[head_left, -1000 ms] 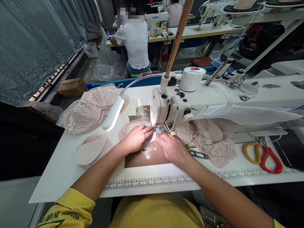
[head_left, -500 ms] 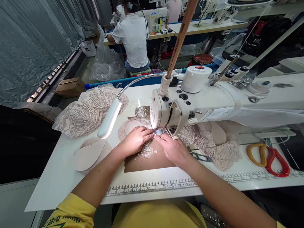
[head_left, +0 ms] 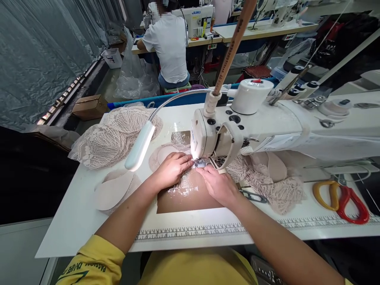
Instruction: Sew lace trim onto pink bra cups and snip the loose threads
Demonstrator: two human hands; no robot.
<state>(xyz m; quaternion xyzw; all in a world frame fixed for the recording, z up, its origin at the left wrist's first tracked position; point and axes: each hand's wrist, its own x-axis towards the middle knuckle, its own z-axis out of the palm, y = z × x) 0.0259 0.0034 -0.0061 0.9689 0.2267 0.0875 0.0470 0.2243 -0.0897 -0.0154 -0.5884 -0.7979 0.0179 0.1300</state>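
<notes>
A beige bra cup with a lace edge (head_left: 162, 153) lies under the head of a white sewing machine (head_left: 204, 134), lit brightly around the needle. My left hand (head_left: 173, 170) holds the cup's edge down just left of the presser foot (head_left: 196, 162), fingers pressed together. From the right, my right hand (head_left: 218, 184) grips the edge at the front of the foot, thumb and fingers closed; the fabric between its fingertips is mostly hidden. Both hands rest over a brown, shiny taped sheet (head_left: 190, 200) on the table.
Stacked lace pieces (head_left: 113, 136) and plain foam cups (head_left: 114, 192) lie left. A lamp (head_left: 139, 146) hangs over the table. Right are more lace pieces (head_left: 276, 190), thread snips (head_left: 253, 196) and red-and-yellow-handled scissors (head_left: 353, 205). A ruler strip (head_left: 208, 230) runs along the front. A co-worker (head_left: 170, 45) sits ahead.
The whole view has shifted slightly, with the machine and table appearing a little further right. Both hands stay by the presser foot, and the cup's edge shows little visible movement.
</notes>
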